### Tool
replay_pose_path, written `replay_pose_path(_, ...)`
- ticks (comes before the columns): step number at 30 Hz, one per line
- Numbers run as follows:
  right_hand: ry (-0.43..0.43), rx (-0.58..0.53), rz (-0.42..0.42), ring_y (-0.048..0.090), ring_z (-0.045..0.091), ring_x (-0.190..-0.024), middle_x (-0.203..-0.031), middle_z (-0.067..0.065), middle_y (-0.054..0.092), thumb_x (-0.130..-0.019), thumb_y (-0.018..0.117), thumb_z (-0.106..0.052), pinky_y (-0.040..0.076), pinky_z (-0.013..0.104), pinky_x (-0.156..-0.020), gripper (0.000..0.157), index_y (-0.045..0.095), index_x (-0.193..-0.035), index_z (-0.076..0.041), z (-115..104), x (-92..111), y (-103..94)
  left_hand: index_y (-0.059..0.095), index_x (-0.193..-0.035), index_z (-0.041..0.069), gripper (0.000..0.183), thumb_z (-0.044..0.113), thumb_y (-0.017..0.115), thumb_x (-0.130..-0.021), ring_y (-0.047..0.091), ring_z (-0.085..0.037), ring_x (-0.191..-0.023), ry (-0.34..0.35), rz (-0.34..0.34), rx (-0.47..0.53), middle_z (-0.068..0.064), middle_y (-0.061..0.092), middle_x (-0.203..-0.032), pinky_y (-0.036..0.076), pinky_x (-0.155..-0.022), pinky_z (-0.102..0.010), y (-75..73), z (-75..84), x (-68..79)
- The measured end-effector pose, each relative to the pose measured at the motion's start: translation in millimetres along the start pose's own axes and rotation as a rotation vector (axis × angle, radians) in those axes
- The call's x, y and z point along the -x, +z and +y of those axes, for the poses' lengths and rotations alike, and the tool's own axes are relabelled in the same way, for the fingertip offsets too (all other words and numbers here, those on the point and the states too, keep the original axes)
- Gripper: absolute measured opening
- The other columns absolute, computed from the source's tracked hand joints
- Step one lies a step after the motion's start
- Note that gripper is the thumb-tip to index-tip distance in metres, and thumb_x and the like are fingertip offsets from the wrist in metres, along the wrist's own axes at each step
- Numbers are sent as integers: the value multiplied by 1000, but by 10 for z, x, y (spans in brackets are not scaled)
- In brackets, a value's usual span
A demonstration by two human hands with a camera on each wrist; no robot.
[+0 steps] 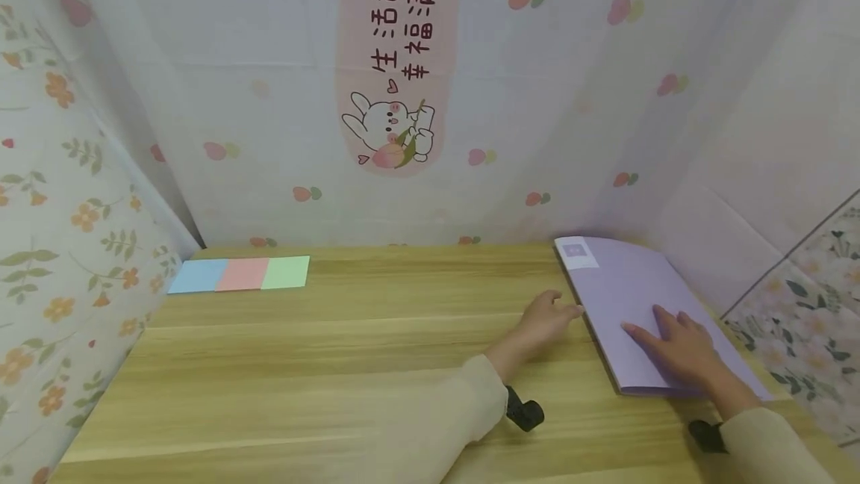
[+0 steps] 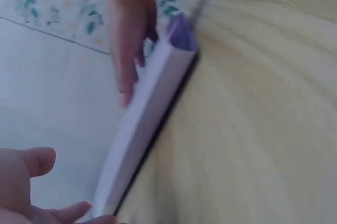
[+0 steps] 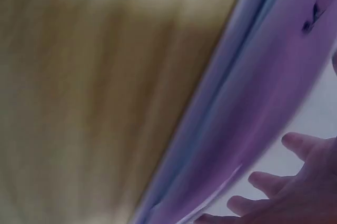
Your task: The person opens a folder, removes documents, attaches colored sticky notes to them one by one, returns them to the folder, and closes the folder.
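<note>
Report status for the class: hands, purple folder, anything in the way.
Left hand beside left edge of purple folder, contact unclear. Right hand over its cover. Folder lies on table. Coloured papers far left, not blocking.

Head: from above, facing forward and down across a wooden table (image 1: pixel 336 364) to a printed curtain (image 1: pixel 269 95) | Left wrist: low and close, looking along a purple folder (image 2: pixel 147 98) toward the right hand (image 2: pixel 128 34), also in head view | Right wrist: close up, folder's edge running diagonally; folder and table common to all three
</note>
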State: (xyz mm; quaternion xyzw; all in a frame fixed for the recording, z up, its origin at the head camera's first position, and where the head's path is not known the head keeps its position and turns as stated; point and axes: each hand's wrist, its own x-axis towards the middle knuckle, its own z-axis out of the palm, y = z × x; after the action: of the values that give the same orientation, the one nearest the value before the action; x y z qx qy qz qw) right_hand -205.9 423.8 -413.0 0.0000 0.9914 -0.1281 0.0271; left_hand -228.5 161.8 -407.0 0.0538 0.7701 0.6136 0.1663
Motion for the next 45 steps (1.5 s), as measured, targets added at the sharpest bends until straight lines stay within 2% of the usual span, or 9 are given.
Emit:
replay_pose_path(3,56,-12,-33,13,75,-132,-144,55,18,-102,33,-65,19,85,-101,97,18,-150,19,125,11,-29,50,-147,13,61,37,69,-94,53,-23,-137,44,39,-80,-4,55,-150,44,-114,-39,156,-5,-90)
replay_pose_path(6,87,-25,-62,9,75,-133,-144,57,12,-101,29,-67,16,85,-101,101,12,-151,18,222,9,-64,47,-149,11,66,38,70,-94,49,-19,-141,153,51,-231,-4,52,-152,41,-116,-32,247,-7,-172)
replay_pose_path(9,124,-24,-84,4,78,-131,-143,58,6,-99,28,-70,15,88,-99,104,6,-152,16,290,0,-88,42,-153,9,74,43,70,-93,42,-19,-147,243,39,-371,-8,43,-159,37,-119,-28,297,-10,-222)
replay_pose_path(14,159,5,-103,1,85,-125,-141,61,-2,-98,26,-74,15,90,-95,107,1,-153,14,375,-1,-63,35,-157,16,84,57,66,-91,29,-24,-155,315,-13,-598,-7,28,-167,29,-124,-32,342,-13,-222)
replay_pose_path(21,178,-8,-205,-3,86,-123,-141,61,-9,-96,23,-76,12,92,-92,107,-4,-153,11,377,36,-63,6,-159,46,83,73,48,-93,-1,-29,-160,377,-254,-973,6,-1,-172,10,-130,-45,416,-12,-205)
replay_pose_path(24,191,-14,-235,-8,85,-124,-141,60,-13,-95,24,-78,7,95,-89,109,-6,-154,9,338,53,-103,8,-157,52,74,75,42,-95,-7,-28,-160,371,-282,-1037,9,-6,-171,7,-130,-45,431,8,-203)
replay_pose_path(30,223,-30,-281,-17,82,-126,-143,56,-19,-94,26,-80,-1,97,-84,111,-7,-155,6,213,65,-33,14,-155,55,74,80,41,-91,-4,-25,-160,330,-256,-1080,13,-2,-171,9,-130,-42,393,-64,-153)
replay_pose_path(35,187,-6,-267,-9,82,-128,-146,56,-12,-94,30,-79,7,97,-84,109,0,-157,4,126,68,92,14,-155,54,75,82,39,-90,-4,-24,-160,283,-242,-1125,13,-1,-171,10,-130,-40,312,-163,-76)
replay_pose_path(45,127,91,-228,6,83,-127,-146,57,1,-96,31,-76,21,94,-84,103,12,-157,4,137,206,97,10,-155,56,76,83,37,-89,-5,-23,-160,223,-289,-1161,14,-2,-171,10,-130,-39,282,-158,5)
